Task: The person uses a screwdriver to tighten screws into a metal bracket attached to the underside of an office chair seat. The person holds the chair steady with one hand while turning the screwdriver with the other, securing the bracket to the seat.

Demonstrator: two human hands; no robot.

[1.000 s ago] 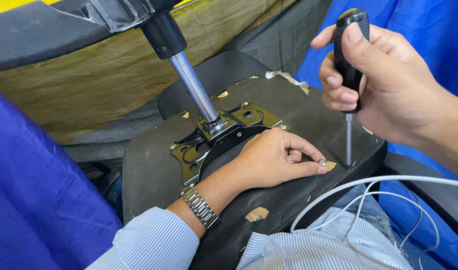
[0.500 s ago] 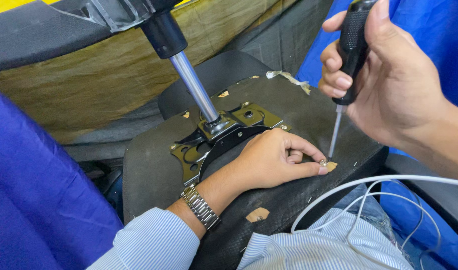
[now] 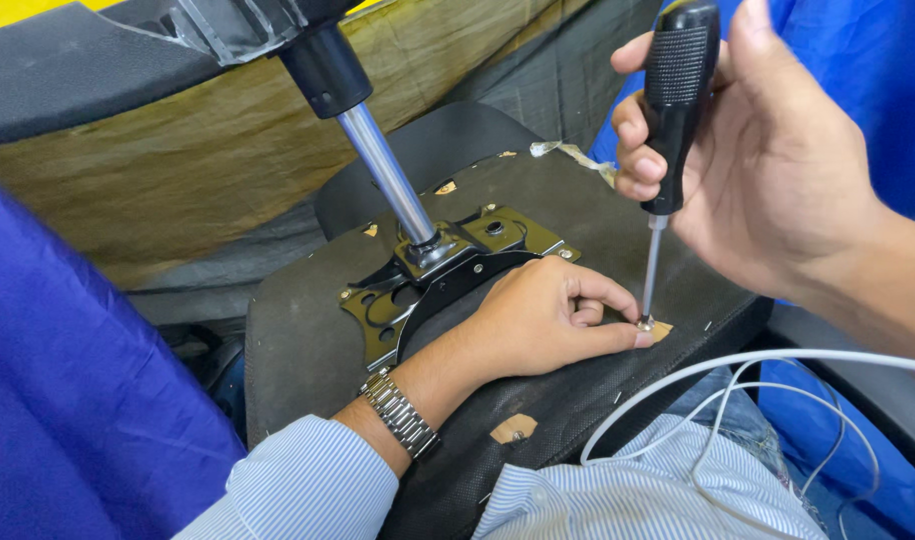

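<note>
Black fabric covered the underside of an upturned chair seat (image 3: 308, 340) as a person drove a screw (image 3: 644, 324) near its edge. The right hand (image 3: 768, 170) was closed around the black handle of a screwdriver (image 3: 673, 110), its shaft standing nearly upright with the tip on the screw. The left hand (image 3: 543, 320) lay flat on the fabric, forefinger and thumb pinched beside the screw to steady it, on a small tan patch (image 3: 662, 331). Just behind that hand sat the metal bracket (image 3: 418, 290) and its chrome column (image 3: 388, 175). Judging by the scene, the screw was being started; the next move would call for steady downward pressure and a straight shaft while turning.
</note>
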